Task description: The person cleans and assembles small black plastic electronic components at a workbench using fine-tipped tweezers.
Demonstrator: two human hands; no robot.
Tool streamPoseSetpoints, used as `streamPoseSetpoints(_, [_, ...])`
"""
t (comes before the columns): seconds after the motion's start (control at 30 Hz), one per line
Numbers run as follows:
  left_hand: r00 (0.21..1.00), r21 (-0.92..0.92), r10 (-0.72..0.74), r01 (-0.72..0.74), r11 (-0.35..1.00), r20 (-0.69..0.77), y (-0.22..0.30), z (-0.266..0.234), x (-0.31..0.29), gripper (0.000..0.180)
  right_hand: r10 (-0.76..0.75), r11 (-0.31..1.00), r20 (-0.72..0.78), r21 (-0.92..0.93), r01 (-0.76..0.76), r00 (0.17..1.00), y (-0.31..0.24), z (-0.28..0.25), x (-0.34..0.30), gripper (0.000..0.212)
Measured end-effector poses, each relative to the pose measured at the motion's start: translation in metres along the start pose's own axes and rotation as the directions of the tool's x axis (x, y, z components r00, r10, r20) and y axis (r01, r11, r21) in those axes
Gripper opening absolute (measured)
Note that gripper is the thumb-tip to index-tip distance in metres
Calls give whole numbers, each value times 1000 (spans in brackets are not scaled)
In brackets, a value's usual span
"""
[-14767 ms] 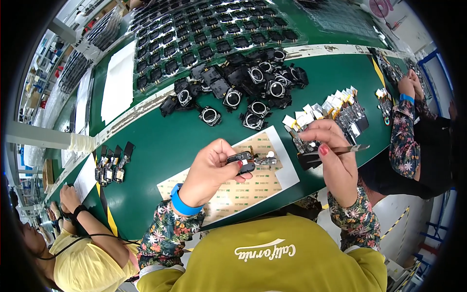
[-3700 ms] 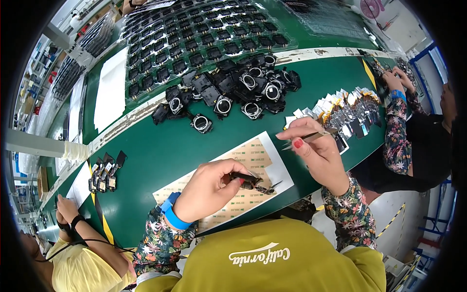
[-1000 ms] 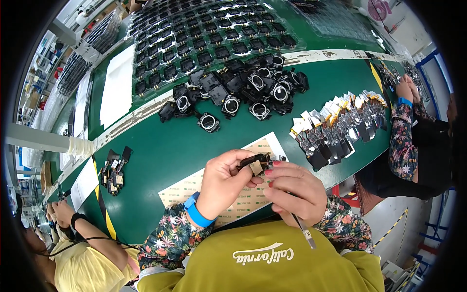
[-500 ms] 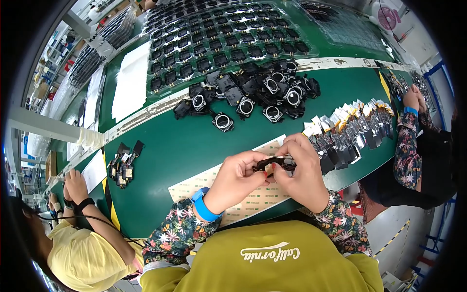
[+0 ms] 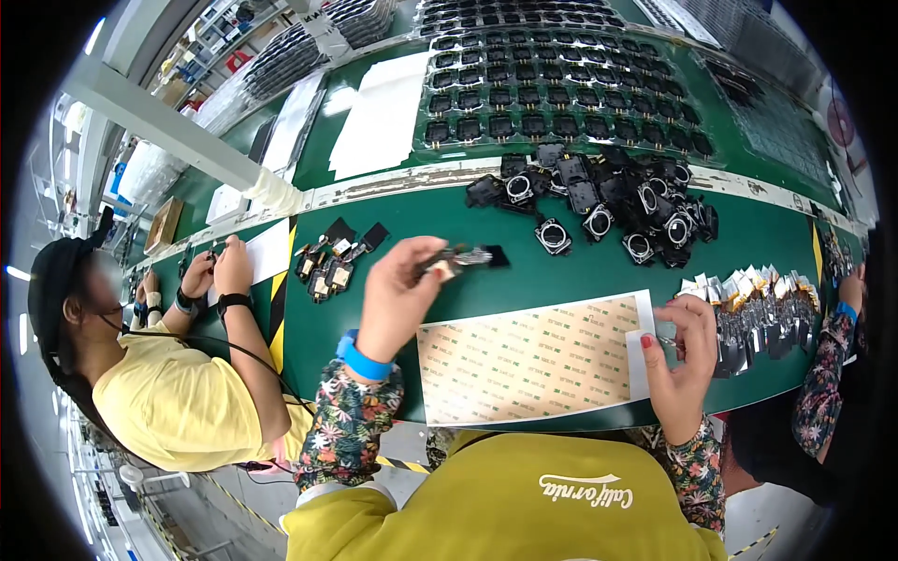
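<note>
My left hand (image 5: 398,294) is raised over the green table, its fingers closed on a small electronic assembly (image 5: 463,259) with a black flap at its right end. Left of it lies a loose group of similar assemblies (image 5: 325,271). My right hand (image 5: 686,365) is beside the right edge of a tan printed sheet with a white border (image 5: 528,360), thumb and fingers curled but apart. A greyish patch shows between those fingertips; I cannot make out what it is. Flat parts with white tabs and dark ends (image 5: 762,313) lie in overlapping rows to its right.
Black housings with silver rings (image 5: 645,201) are heaped at the table's far side. Behind a worn white ledge (image 5: 402,178) stand clear trays of black parts (image 5: 561,98) and white sheets (image 5: 383,112). A person in yellow (image 5: 178,393) works at left, another person's hand (image 5: 851,290) at right.
My hands have parted: the left moved left with the assembly, the right moved right off it. The view has swung left, and the tan sheet is now uncovered.
</note>
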State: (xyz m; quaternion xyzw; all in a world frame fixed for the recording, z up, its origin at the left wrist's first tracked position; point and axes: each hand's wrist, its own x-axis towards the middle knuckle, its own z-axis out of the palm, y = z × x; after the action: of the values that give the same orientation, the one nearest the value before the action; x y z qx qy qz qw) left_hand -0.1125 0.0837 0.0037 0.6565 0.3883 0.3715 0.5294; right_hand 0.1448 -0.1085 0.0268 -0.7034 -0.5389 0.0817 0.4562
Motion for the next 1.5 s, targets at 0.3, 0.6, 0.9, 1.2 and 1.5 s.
streamPoseSetpoints(0.3, [899, 914, 345, 124, 387, -268, -36, -105, -16, 19, 74, 997, -104, 13, -73, 992, 15, -11, 2, 17])
streamPoseSetpoints(0.6, [931, 741, 356, -292, 605, 76, 37, 9, 17, 23, 101, 958, -29, -268, -105, 995, 39, -28, 0, 12])
streamPoseSetpoints(0.9, [793, 662, 444, -600, 448, 418, 18, 114, 48, 23, 28, 808, -26, -588, -38, 999, 30, -26, -8, 12])
streamPoseSetpoints(1.2, [881, 595, 256, -460, 659, 398, 26, 97, 49, 20, -80, 862, -48, -504, 46, 996, 43, -31, -8, 9])
streamPoseSetpoints(1.5, [709, -252, -414, 631, 734, 571, 36, 96, 0, 26, 414, 779, 177, 439, -448, 893, 34, -26, 0, 5])
